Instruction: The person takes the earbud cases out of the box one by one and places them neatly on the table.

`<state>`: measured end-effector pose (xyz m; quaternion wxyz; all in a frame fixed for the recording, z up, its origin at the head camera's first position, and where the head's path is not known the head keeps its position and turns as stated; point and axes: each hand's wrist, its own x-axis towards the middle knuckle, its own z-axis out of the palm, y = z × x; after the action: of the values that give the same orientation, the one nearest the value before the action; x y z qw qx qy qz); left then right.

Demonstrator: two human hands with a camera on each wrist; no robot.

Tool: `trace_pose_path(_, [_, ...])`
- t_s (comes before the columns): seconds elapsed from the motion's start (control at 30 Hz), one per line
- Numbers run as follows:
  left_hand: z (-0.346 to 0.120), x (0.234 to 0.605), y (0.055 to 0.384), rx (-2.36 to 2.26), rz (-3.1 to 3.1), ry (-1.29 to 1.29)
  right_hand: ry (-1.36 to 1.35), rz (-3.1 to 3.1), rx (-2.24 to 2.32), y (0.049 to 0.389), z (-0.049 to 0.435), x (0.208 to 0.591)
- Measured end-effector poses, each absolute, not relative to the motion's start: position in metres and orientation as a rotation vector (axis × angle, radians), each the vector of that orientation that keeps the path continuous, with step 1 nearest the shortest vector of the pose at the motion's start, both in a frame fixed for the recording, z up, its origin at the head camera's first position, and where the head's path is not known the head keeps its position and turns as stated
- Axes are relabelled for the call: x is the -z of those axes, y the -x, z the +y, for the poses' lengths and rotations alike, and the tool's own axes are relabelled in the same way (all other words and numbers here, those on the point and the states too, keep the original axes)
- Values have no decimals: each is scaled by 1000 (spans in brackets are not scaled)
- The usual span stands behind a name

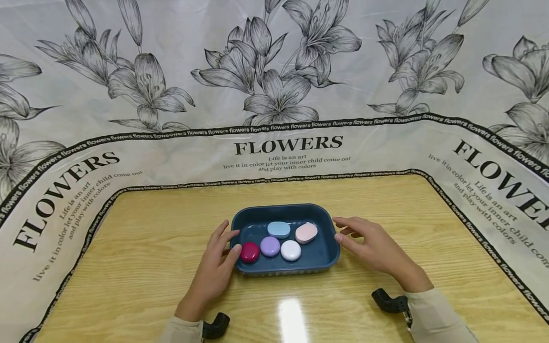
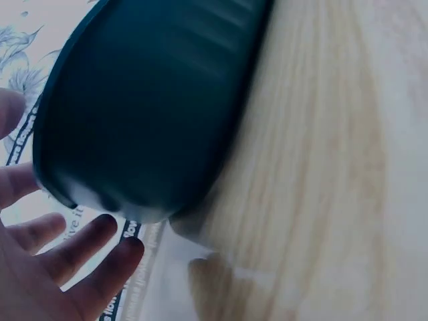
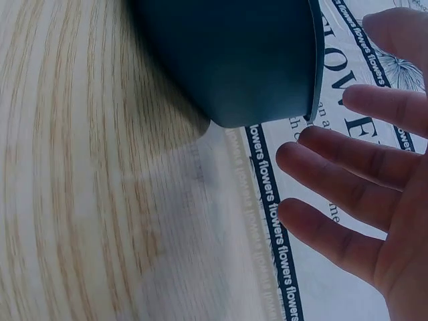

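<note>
We see the dark blue tray (image 1: pixel 319 255) on the wood-grained surface (image 1: pixel 343 305), between both hands. The left hand (image 1: pixel 216 267) is at its left end, fingers spread and grasping nothing; we cannot tell whether they touch the rim. The right hand (image 1: pixel 379 245) is at the right end, its fingers likewise extended and released. Inside, we find a light blue piece (image 1: pixel 279 230) and a pale pink piece (image 1: pixel 306 233) behind a crimson piece (image 1: pixel 250 252), a lilac piece (image 1: pixel 270 246) and a white piece (image 1: pixel 290 250).
</note>
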<state>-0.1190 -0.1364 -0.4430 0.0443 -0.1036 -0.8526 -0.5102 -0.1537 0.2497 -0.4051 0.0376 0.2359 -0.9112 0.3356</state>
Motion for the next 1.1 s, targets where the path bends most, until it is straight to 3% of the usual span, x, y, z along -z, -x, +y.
trace_pose_path(1.1, [-129, 444, 122, 1224, -2738, 394, -635, -2861, -946, 165, 221, 404])
